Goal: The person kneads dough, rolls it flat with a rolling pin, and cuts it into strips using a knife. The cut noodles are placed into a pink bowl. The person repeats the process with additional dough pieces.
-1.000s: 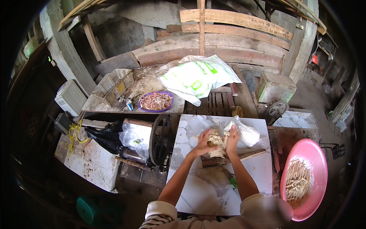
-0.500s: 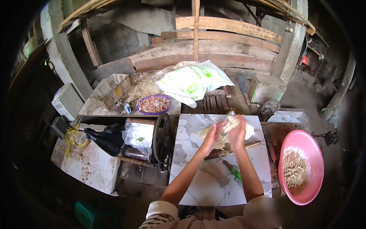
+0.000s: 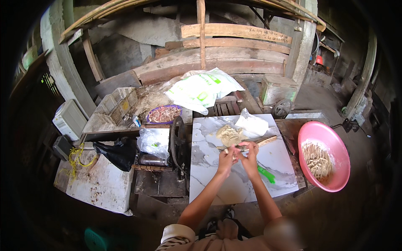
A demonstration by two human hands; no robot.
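Note:
My left hand [image 3: 227, 160] and my right hand [image 3: 249, 157] are close together over the marble-patterned board [image 3: 209, 184], fingers curled in pinches; small pale bits show at the left fingertips, too small to name, and what the right fingers hold is unclear. A wooden rod [image 3: 266, 140] lies just beyond them, partly behind the fingers. Farther back are a beige dough mass [image 3: 229, 134] and a clear bag of white powder [image 3: 252, 123]. A green-handled tool [image 3: 266, 175] lies right of my right wrist.
A pink basin [image 3: 341, 163] of pale strips stands right. Left are a hand-cranked roller machine [image 3: 150, 160], black plastic [image 3: 117, 152] and yellow cord [image 3: 77, 157]. Behind are a purple-rimmed plate [image 3: 165, 113], plastic crates [image 3: 115, 104], a white sack [image 3: 194, 92] and a metal box [image 3: 276, 90].
My hands have left the dough mass and come nearer to me, fingers now together by the rod. The dough lies released on the board. The view has also shifted.

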